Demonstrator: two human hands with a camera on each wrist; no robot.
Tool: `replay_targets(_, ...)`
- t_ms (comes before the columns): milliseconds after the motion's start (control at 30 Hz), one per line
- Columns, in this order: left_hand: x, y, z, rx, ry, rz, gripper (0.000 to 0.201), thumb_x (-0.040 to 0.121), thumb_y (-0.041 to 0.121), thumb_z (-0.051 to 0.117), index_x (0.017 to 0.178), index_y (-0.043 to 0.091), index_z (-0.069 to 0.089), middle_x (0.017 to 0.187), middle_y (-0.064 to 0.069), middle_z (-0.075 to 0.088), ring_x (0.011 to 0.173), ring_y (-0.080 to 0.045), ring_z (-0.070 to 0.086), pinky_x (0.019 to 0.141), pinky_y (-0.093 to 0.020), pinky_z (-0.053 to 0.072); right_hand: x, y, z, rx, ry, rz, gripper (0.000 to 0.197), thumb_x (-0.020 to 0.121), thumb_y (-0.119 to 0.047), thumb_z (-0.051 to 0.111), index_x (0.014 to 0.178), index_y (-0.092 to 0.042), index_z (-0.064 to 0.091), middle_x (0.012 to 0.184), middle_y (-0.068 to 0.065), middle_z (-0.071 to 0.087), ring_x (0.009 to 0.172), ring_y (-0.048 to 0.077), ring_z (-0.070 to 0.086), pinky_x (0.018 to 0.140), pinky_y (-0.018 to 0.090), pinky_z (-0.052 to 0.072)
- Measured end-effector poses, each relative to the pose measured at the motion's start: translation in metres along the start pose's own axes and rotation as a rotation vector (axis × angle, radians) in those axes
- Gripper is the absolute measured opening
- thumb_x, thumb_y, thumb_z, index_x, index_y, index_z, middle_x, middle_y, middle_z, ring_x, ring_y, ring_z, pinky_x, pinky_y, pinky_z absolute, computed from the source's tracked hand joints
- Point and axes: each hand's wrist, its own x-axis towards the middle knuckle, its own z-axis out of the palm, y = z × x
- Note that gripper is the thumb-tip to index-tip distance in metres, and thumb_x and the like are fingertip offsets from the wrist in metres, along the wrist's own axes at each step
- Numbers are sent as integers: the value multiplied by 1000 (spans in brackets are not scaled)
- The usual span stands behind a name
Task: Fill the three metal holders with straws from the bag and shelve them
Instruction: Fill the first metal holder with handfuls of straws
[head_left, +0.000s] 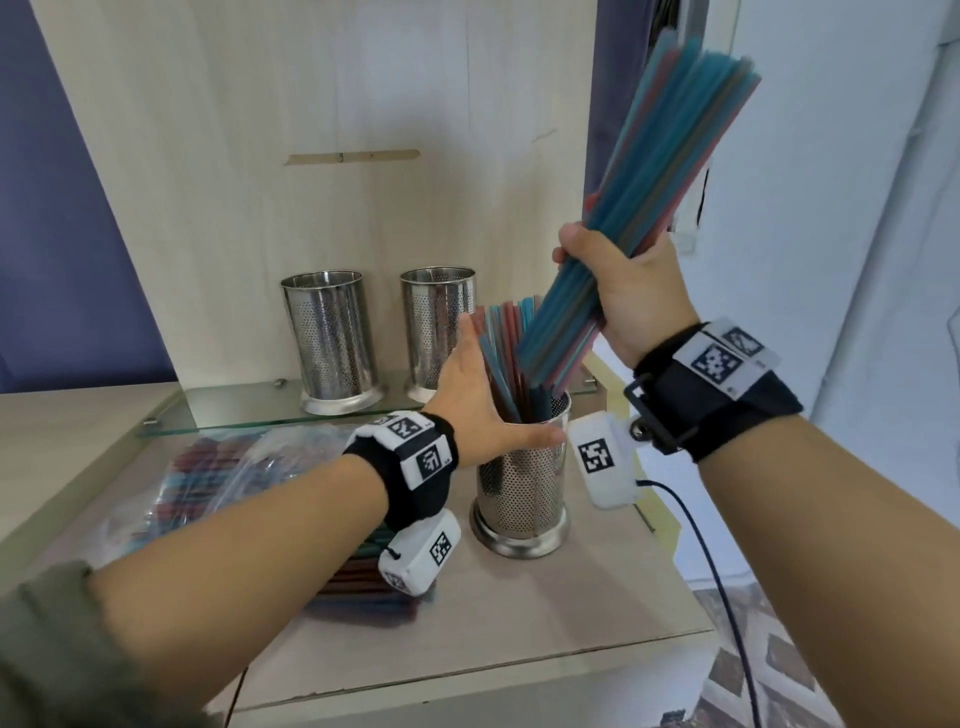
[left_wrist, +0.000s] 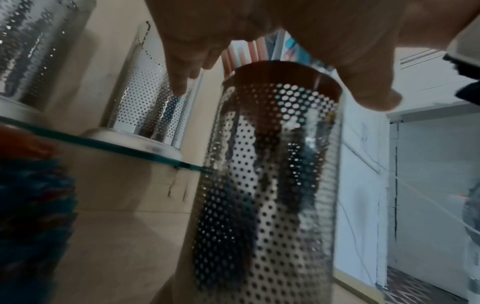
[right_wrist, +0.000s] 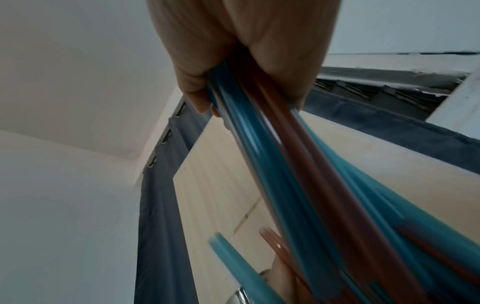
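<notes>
A perforated metal holder (head_left: 522, 493) (left_wrist: 272, 185) stands on the wooden counter with blue and red straws (head_left: 506, 338) upright in it. My left hand (head_left: 470, 389) (left_wrist: 259, 30) lies flat against those straws, fingers straight, thumb along the holder's rim. My right hand (head_left: 618, 280) (right_wrist: 233, 51) grips a thick tilted bundle of straws (head_left: 665, 156) (right_wrist: 285, 164); its lower end is at the holder's mouth. Two empty holders (head_left: 332, 338) (head_left: 436, 322) stand on the glass shelf behind. The clear bag (head_left: 218, 478) with straws lies at the left.
The glass shelf (head_left: 234, 415) (left_wrist: 103, 142) sits low against a wooden back panel (head_left: 311, 130). Loose straws (head_left: 363, 587) lie under my left wrist. A dark cable (head_left: 727, 597) hangs past the counter's right edge. A white wall is at the right.
</notes>
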Motion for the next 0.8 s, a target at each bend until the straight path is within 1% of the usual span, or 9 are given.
replay_targets(67,5,-3,1,-115,-99,-15,146,40,79,79,152,30,-1,147,8,39,132,-8,42,111,-38,38,3,15,5,3,-20,33,24,78,-17,74,98,-16,61,81,2,63,82,22,65,85,43,56)
replay_targets(167,2,-11,3,-200,-77,-9,129,43,67,87,146,26,22,126,15,57,115,-2,56,98,-28,50,-2,37,6,-59,-46,92,20,81,-14,74,98,-14,63,82,2,66,82,19,67,84,40,57)
replay_targets(233,-4,-12,4,-219,-38,32,116,49,54,90,143,21,29,113,23,57,105,9,55,90,-7,45,-8,52,5,-151,-37,117,26,80,-19,75,103,-12,65,85,-1,69,84,16,70,84,40,59)
replay_targets(300,-8,-14,7,-286,-19,57,112,54,46,90,143,17,29,112,27,55,104,17,53,86,0,40,-13,64,5,-255,-44,107,25,79,-26,75,100,-17,67,86,-3,73,85,13,71,83,40,59)
replay_targets(433,-11,-16,13,-363,-5,76,109,57,40,90,144,15,29,121,17,59,113,10,54,93,-8,42,-25,78,13,-445,-60,50,34,81,-21,73,112,-21,59,94,-11,69,86,3,67,78,22,56)
replay_targets(533,-11,-16,16,-396,-9,79,107,60,36,91,144,16,28,128,12,59,119,4,54,101,-18,43,-29,86,19,-606,-52,50,40,83,-24,72,117,-21,50,92,-14,60,81,3,58,64,4,42)
replay_targets(600,-9,-16,16,-377,-22,87,108,60,39,90,145,17,26,127,13,59,119,4,54,102,-21,44,-30,88,20,-659,-11,58,45,84,-30,71,118,-20,44,92,-13,55,77,3,54,55,1,36)
replay_targets(700,-8,-18,14,-335,-37,57,118,59,43,88,148,17,15,117,23,60,110,13,55,93,-11,45,-30,86,23,-652,46,72,61,83,-38,72,127,-18,36,100,-8,54,82,8,54,51,-2,33)
replay_targets(800,-10,-20,12,-298,-50,23,125,54,49,84,149,21,8,111,21,63,98,10,62,91,-21,52,-38,84,27,-644,81,34,70,84,-38,72,135,-20,29,105,-8,52,86,9,54,68,5,38)
